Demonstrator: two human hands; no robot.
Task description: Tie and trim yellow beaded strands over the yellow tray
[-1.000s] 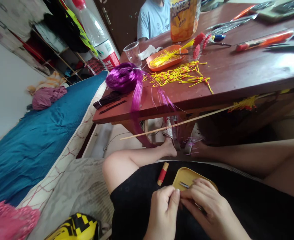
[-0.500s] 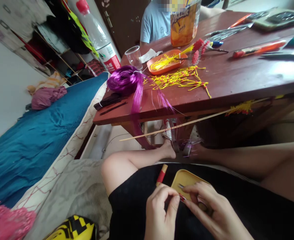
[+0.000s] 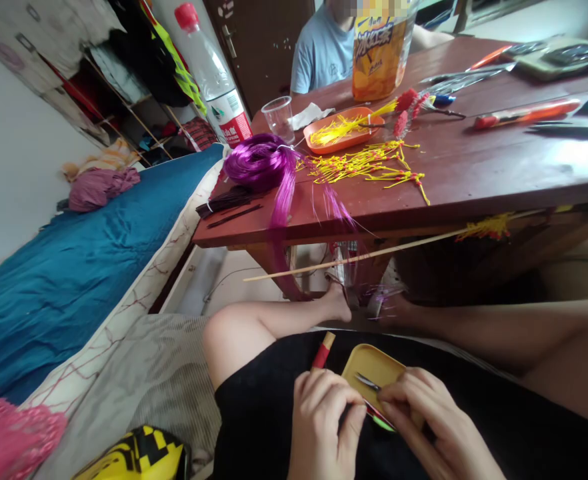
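Note:
My left hand (image 3: 327, 413) is closed above my lap, thumb and forefinger pinching one end of a thin red strand (image 3: 371, 407). A tan rod with a red band (image 3: 323, 351) juts out above its knuckles; I cannot tell whether it is gripped or just lies behind. My right hand (image 3: 431, 410) is closed too, with the metal blades of small scissors (image 3: 367, 381) poking out of its fingers toward the left. Its fingertips are at the strand's other end. A small bright green piece (image 3: 384, 423) shows below them. Under both hands a yellow tray (image 3: 361, 357) rests on my lap, partly covered.
On the red-brown table (image 3: 454, 180) are a purple fibre bundle (image 3: 257, 163), yellow stems with red tips (image 3: 364, 163), an orange dish (image 3: 341, 143) and bottles. A thin stick (image 3: 324, 265) sticks out along the table's near edge. Another person (image 3: 319, 53) sits across.
My hands have drawn slightly apart, so more of the red strand and the green piece show. The scissor blades stand out more clearly from my right hand. The whole view has tilted a little.

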